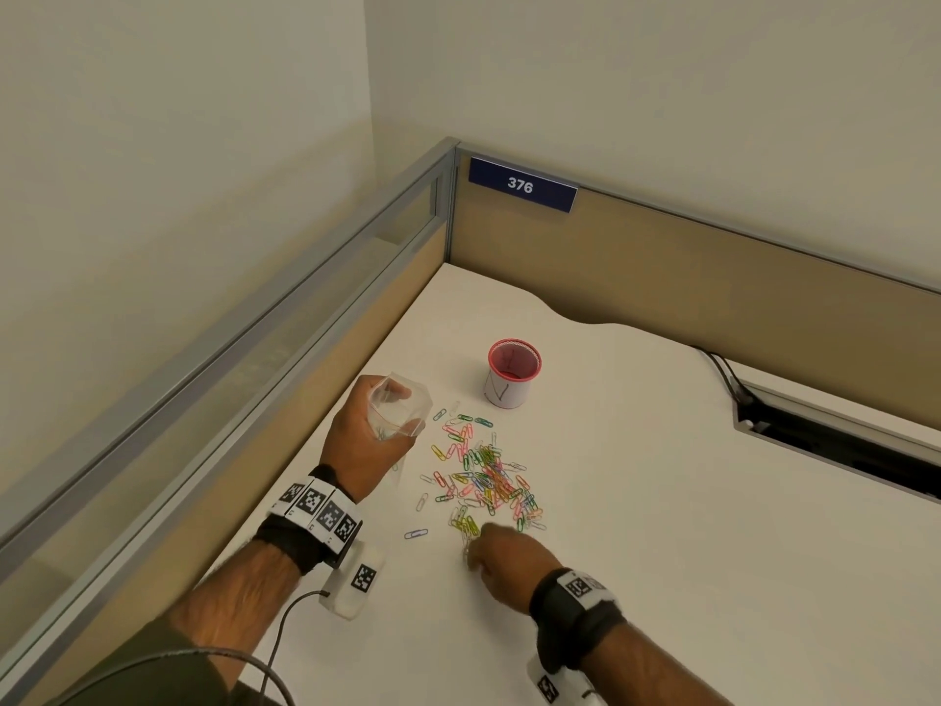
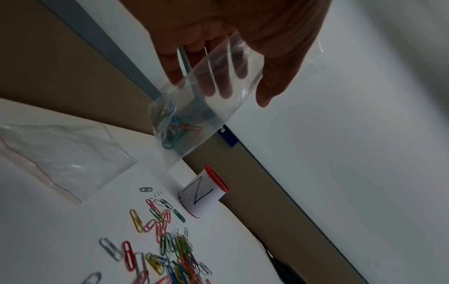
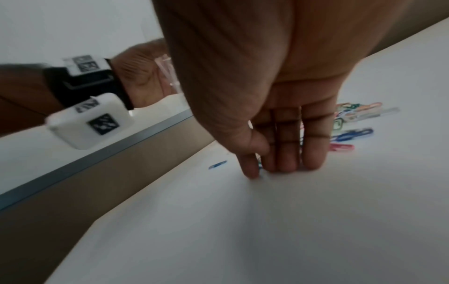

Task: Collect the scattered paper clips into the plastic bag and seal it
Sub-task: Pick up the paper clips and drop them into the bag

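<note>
My left hand [image 1: 371, 425] holds a clear zip bag [image 1: 402, 412] upright above the table, left of the pile. In the left wrist view the bag [image 2: 213, 100] hangs from my fingers [image 2: 226, 92], with several coloured clips [image 2: 173, 128] in its bottom. A heap of coloured paper clips [image 1: 489, 481] lies in the middle of the white table. My right hand [image 1: 471, 557] is at the heap's near edge, fingertips down on the table. In the right wrist view the thumb and fingers [image 3: 261, 169] press together on a bluish clip. A single clip [image 1: 416, 534] lies apart to the left.
A red-rimmed paper-wrapped cup [image 1: 511, 379] stands behind the heap. What looks like a second clear bag [image 2: 60, 159] lies flat on the table near my left hand. Partition walls [image 1: 662, 277] close the back and left sides. A cable slot [image 1: 840, 440] opens at the right.
</note>
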Demonstrator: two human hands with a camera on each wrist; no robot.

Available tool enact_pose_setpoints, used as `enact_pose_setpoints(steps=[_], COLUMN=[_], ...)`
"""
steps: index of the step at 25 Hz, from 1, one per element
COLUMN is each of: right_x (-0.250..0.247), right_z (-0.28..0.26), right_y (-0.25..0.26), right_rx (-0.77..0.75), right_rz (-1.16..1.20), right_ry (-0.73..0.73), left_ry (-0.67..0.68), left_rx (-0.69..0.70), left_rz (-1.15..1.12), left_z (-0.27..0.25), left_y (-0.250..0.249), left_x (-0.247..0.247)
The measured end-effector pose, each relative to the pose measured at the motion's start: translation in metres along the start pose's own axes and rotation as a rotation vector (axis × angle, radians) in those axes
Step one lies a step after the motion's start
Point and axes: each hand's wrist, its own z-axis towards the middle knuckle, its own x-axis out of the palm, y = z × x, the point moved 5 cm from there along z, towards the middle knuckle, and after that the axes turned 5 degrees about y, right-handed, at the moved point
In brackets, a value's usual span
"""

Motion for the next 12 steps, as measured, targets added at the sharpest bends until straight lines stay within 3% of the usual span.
enact_pose_setpoints(steps=[4,7,12], right_x=[-0.03,-0.043,-0.004], right_z=[0.017,-0.006,-0.035], right_y=[-0.032,-0.066,-0.06], right_rx=[0.108,0.253,0.153], right_rz=[0.164,0.172,-0.072], right_ry=[-0.182,-0.288,-0.029], left_ry=[0.015,0.011,0.007], left_rx=[0.013,0.019,0.014], left_rz=[-0.01,-0.005,0.0], left_z=[0.0,0.003,0.004], left_y=[-0.005,-0.007,-0.002], left_x=[0.005,0.004,0.006])
